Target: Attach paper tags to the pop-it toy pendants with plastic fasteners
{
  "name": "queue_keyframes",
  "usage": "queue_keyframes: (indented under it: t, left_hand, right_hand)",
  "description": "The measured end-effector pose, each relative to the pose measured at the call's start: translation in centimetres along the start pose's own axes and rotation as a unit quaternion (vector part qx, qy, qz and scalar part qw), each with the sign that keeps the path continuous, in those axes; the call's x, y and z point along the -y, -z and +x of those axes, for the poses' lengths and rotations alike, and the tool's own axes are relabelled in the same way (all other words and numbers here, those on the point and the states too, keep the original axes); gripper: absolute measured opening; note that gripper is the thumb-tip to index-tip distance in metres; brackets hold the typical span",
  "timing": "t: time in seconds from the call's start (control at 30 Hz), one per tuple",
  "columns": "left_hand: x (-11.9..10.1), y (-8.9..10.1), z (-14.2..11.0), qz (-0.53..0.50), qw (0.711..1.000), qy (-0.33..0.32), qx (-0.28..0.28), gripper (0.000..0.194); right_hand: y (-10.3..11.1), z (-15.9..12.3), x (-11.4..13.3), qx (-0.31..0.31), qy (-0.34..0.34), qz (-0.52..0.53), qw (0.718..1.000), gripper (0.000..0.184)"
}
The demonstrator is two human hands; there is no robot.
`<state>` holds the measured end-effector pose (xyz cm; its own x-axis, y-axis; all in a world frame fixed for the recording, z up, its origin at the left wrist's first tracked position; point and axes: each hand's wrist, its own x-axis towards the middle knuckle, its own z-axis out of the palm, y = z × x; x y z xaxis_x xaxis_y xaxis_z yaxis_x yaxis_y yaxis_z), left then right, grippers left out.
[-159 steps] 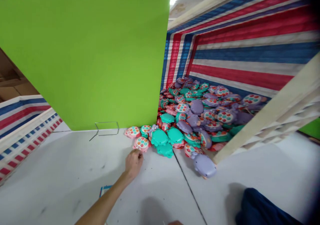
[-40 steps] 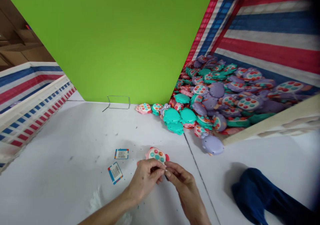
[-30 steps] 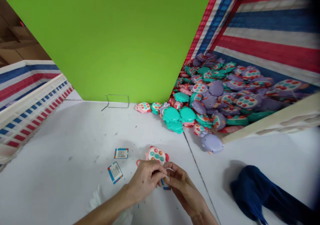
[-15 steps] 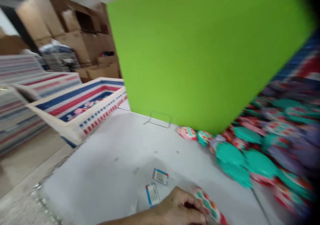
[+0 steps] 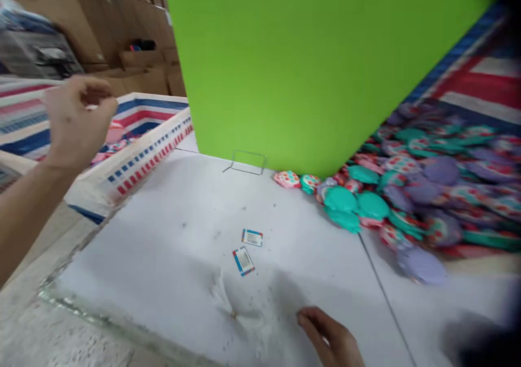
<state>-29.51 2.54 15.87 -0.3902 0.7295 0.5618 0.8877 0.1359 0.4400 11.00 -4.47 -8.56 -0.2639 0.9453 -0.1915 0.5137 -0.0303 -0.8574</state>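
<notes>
My left hand [image 5: 77, 120] is raised at the left over a striped basket [image 5: 134, 158]. Its fingers are curled, with a gap between thumb and fingertips and nothing seen in them. Just below the fingertips is a pink toy [image 5: 115, 132], blurred, apparently apart from the hand. Low in the view, my right hand [image 5: 331, 337] hovers by the white table, thumb and finger pinched together; whatever they hold, if anything, is too small to make out. To its left lies a bundle of thin white strands [image 5: 221, 293]. Farther up are two small printed labels [image 5: 252, 238], [image 5: 243, 261].
A large green panel [image 5: 277, 74] stands across the table's back. At right spreads a heap of turquoise, purple and pink toys [image 5: 372, 205]. A bent wire frame [image 5: 249, 162] lies near the panel. Cardboard boxes [image 5: 65, 19] are stacked at back left.
My left hand has gone from the spotted pink toy at the table's front to above the basket; that toy is gone from the spot. My right hand has come into view. The camera has tilted down.
</notes>
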Motion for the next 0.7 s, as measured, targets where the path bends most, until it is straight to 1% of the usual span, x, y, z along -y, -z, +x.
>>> queue_keyframes:
  t: [0.03,0.07,0.1,0.13,0.17,0.2,0.23,0.27,0.3,0.37,0.43,0.5,0.6,0.7]
  left_hand:
    - [-0.1,-1.4,-2.4,-0.005,0.998,-0.045,0.038,0.047]
    - [-0.5,-2.9,-5.8,-0.019,0.987,-0.117,0.104,0.043]
    - [-1.1,-4.6,-9.8,-0.041,0.962,-0.204,0.176,0.032]
    - [-1.8,-6.3,-14.1,-0.071,0.922,-0.273,0.266,0.025]
    - [-2.4,-8.0,-18.2,-0.08,0.875,-0.333,0.342,0.024]
    - [-3.0,-9.5,-21.9,-0.069,0.853,-0.35,0.381,0.029]
    - [-3.4,-10.9,-24.9,-0.05,0.844,-0.327,0.421,0.03]
    - [-3.6,-12.1,-27.1,-0.047,0.84,-0.317,0.439,0.029]
    - [-3.6,-13.0,-28.7,-0.047,0.842,-0.313,0.437,0.027]
    - [-3.2,-14.2,-30.0,-0.059,0.847,-0.308,0.43,0.024]
    - [-2.5,-14.7,-30.2,-0.076,0.847,-0.31,0.424,0.019]
    - [-2.1,-14.8,-30.2,-0.084,0.849,-0.31,0.42,0.016]
    - [-1.8,-14.8,-30.6,-0.091,0.856,-0.303,0.409,0.015]
    - [-1.8,-14.7,-31.2,-0.119,0.863,-0.291,0.396,0.015]
  right_hand:
    - [-0.5,-0.3,0.4,-0.003,0.013,-0.018,1.0,0.02]
    - [-1.0,-0.6,0.8,-0.012,0.027,-0.032,0.999,0.018]
    - [-1.6,-0.7,1.1,-0.018,0.044,-0.04,0.998,0.016]
    - [-2.1,-0.9,1.3,-0.022,0.062,-0.044,0.997,0.015]
    - [-2.6,-1.0,1.4,-0.023,0.083,-0.045,0.995,0.016]
    - [-3.1,-1.0,1.5,-0.022,0.103,-0.048,0.993,0.019]
    - [-3.5,-1.1,1.5,-0.019,0.12,-0.057,0.991,0.023]
    - [-3.9,-1.1,1.6,-0.013,0.134,-0.073,0.988,0.027]
    - [-4.2,-1.0,1.7,-0.005,0.145,-0.094,0.985,0.03]
    - [-4.6,-0.8,1.9,0.01,0.152,-0.144,0.978,0.03]
    - [-4.9,-0.6,2.3,0.019,0.141,-0.193,0.971,0.025]
    - [-5.0,-0.5,2.6,0.024,0.12,-0.229,0.966,0.023]
    - [-4.9,-0.6,2.6,0.023,0.103,-0.226,0.968,0.022]
    - [-4.7,-0.9,2.5,0.023,0.114,-0.195,0.974,0.02]
